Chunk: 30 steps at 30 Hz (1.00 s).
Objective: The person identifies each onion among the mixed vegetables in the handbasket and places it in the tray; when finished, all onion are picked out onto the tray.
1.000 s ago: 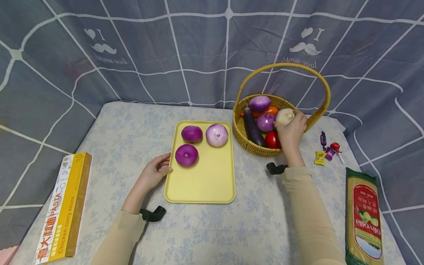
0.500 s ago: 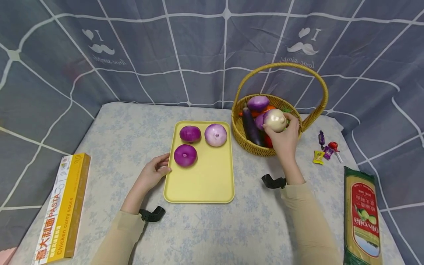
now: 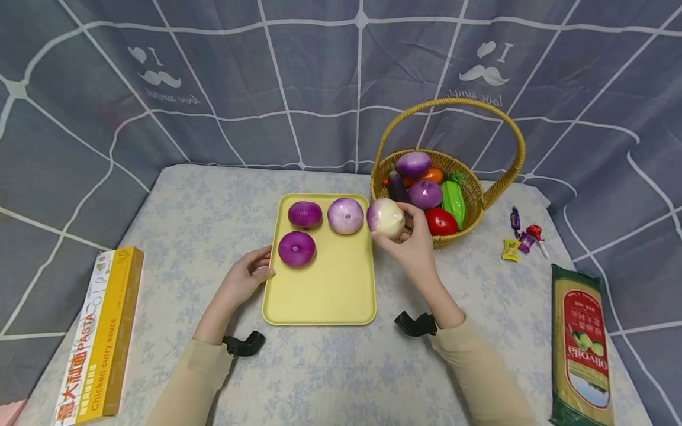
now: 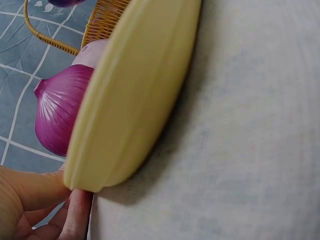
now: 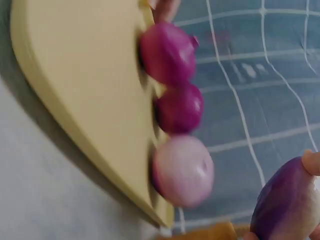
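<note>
My left hand (image 3: 247, 278) pinches the left rim of the yellow tray (image 3: 330, 296). In the left wrist view its thumb (image 4: 40, 189) and a finger lie at the tray's edge. On the tray sit two dark purple onions (image 3: 296, 249) (image 3: 305, 215) and a pale purple onion (image 3: 345, 216). My right hand (image 3: 410, 242) holds a purple-and-white turnip (image 3: 386, 218) between thumb and fingers, over the gap between the tray's right rim and the basket. In the right wrist view the turnip (image 5: 285, 205) shows at the lower right, purple fading to white.
A wicker basket (image 3: 476, 201) with a tall handle holds an eggplant, purple turnips (image 3: 425, 194), a red tomato (image 3: 441, 222) and a green vegetable (image 3: 453, 202). Candies (image 3: 524, 241) and a pasta bag (image 3: 581, 349) lie right; a pasta box (image 3: 101, 337) lies left.
My right hand has lifted the turnip out of the basket and carried it left to the tray's right side. The green vegetable and tomato are uncovered. My left hand stays at the tray.
</note>
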Available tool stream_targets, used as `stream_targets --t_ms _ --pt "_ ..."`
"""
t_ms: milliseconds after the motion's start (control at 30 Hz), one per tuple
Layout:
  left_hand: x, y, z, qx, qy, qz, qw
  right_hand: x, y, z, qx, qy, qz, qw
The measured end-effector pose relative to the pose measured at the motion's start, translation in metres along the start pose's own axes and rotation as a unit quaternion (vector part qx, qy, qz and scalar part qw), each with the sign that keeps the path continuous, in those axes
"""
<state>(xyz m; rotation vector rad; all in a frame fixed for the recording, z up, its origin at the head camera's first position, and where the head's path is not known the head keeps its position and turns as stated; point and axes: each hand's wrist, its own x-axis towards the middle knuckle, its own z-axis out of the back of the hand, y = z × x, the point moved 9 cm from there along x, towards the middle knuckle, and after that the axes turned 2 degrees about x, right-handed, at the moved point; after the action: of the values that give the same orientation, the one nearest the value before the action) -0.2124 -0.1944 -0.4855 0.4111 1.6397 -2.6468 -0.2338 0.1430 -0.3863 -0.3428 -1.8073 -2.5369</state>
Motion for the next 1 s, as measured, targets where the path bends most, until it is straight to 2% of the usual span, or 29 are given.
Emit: stream_targets --t_ms 233,333,533,800,1000 --pt "0.000 0.000 0.000 -0.002 -0.002 0.003 1.0000 -0.015 -0.015 -0.046 -0.010 0.098 -0.012 0.995" --pt "0.000 -0.001 0.000 -0.002 -0.001 0.002 1.0000 -0.018 -0.021 -0.058 -0.019 0.123 -0.012 0.992" --pt "-0.001 0.000 0.000 -0.003 -0.001 0.005 1.0000 -0.018 -0.025 -0.070 -0.056 0.136 0.005 0.989" --pt "-0.001 0.000 0.000 -0.010 0.002 0.009 0.9999 -0.016 -0.025 -0.081 -0.127 0.152 0.057 0.979" --pt "0.001 0.001 -0.001 -0.006 0.004 0.006 1.0000 -0.015 -0.033 -0.086 -0.121 0.171 0.038 0.977"
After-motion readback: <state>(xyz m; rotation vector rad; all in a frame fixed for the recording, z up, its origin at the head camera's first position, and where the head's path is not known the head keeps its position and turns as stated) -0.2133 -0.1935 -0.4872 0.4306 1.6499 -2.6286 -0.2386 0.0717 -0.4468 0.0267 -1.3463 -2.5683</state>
